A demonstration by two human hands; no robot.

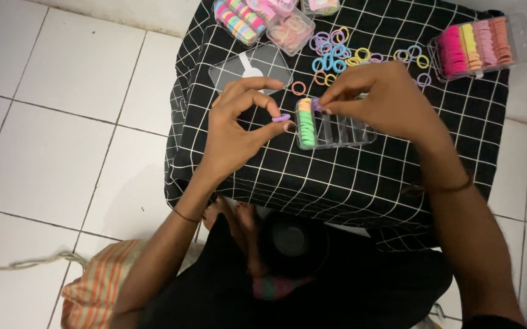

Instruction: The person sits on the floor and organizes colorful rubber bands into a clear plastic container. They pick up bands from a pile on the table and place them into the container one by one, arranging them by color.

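My left hand (239, 125) pinches a small purple hair tie (281, 117) between thumb and forefinger, just left of a clear plastic box (343, 131). The box holds a row of green and orange hair ties (305, 122) at its left end. My right hand (379, 97) hovers over the box, fingertips pinched on a purple hair tie (316, 105) at the top of that row. Both hands are above a small table draped in a black cloth with a white grid (336, 176).
Loose pastel hair ties (343, 55) lie scattered behind the box. A clear lid (248, 66) lies at the left. Filled clear boxes stand at the back (254, 18) and at the right (480, 45). A striped bag (99, 286) sits on the white tiled floor.
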